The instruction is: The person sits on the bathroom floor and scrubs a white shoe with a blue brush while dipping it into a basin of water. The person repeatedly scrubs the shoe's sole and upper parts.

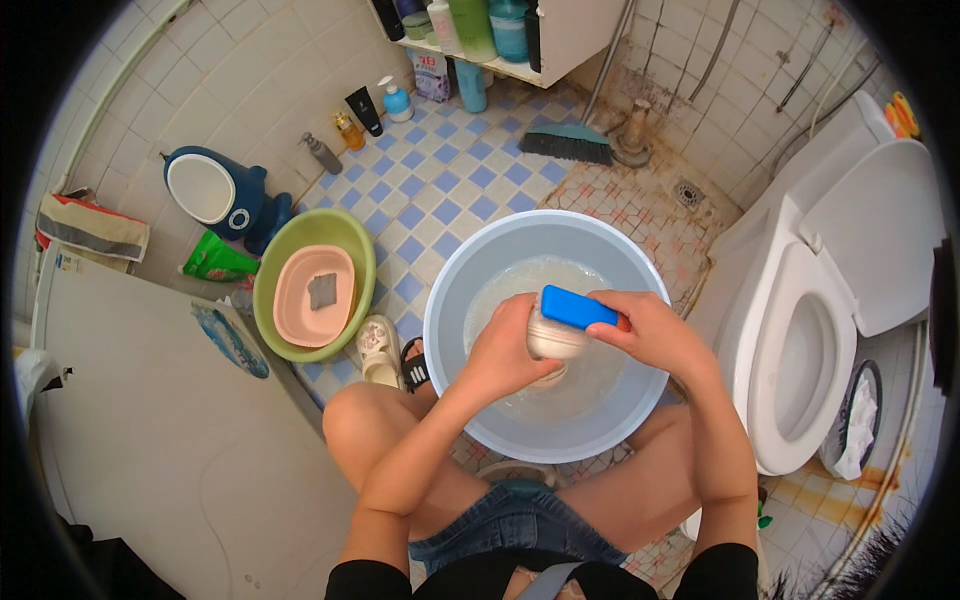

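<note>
A white shoe (553, 339) with a ribbed sole edge is gripped in my left hand (504, 351), above a large pale blue basin (448, 390). My right hand (651, 327) holds a blue-backed scrubbing brush (576, 306) by its end, laid against the upper part of the shoe. The bristles are mostly hidden. Cloudy water (577, 390) with some foam covers the basin's bottom. Just below the held shoe, a second pale shape shows at the water; whether it is another shoe I cannot tell. The basin stands between my knees.
A green basin (367, 262) holds a pink basin (289, 300) with a grey cloth (322, 291). Close by sits a cream clog (377, 346). The toilet (772, 420) stands at right, lid raised. A broom (566, 144) and several bottles (397, 101) are farther back. A white appliance (172, 420) fills the left.
</note>
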Available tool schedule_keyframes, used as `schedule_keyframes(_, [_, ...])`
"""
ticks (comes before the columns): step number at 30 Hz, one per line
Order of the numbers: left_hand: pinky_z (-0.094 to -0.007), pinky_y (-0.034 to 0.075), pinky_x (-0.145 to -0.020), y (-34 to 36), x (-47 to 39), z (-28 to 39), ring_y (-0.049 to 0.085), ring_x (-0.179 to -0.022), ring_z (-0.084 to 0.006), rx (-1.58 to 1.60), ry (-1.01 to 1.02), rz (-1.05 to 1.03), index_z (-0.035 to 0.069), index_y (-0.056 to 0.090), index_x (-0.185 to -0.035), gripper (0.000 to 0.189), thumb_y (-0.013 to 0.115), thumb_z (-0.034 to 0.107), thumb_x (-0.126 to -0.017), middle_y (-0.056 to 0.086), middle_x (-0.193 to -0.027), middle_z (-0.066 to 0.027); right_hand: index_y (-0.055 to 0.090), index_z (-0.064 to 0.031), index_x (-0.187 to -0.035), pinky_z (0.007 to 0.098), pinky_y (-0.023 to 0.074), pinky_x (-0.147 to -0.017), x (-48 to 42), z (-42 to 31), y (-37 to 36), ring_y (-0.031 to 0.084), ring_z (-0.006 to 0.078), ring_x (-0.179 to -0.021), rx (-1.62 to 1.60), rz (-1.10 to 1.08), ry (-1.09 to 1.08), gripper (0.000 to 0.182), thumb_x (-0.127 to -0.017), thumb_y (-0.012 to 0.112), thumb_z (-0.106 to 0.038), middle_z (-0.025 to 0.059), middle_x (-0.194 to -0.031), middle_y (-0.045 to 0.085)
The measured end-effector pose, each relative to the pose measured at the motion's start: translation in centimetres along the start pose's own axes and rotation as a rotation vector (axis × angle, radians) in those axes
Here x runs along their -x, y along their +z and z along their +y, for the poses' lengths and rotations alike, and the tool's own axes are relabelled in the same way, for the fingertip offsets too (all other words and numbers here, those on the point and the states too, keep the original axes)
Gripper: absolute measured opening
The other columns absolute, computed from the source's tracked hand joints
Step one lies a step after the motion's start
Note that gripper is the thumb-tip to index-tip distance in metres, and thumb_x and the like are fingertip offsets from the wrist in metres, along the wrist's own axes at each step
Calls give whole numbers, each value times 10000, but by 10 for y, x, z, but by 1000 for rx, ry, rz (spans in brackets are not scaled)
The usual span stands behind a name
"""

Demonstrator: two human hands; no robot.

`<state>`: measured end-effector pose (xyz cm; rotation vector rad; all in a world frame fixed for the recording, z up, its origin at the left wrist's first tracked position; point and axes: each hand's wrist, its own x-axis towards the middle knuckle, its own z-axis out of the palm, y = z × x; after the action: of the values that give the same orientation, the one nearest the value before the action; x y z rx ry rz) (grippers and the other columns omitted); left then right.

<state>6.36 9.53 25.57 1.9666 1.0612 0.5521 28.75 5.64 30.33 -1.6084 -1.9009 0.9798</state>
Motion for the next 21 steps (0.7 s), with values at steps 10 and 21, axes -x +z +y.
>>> schedule_keyframes(10, [-399,436,-957,-6,2,0,504,-1151,-340,27,-4,-29,46,465,-1222,746,835,160,-585,534,-1202,-164,633,-59,-1136,343,459,-657,13,0,-9,547,244,-668,51,-36,93,388,-804,720,-240,142,-813,633])
schedule_keyframes(21, [-401,445,-946,-6,2,-3,513,-1138,-339,35,13,-44,64,472,-1215,737,839,162,-583,540,-1191,-164,654,-48,-1088,371,476,-657,17,-9,-7,600,296,-681,72,17,41,389,-792,727,-289,150,-807,652])
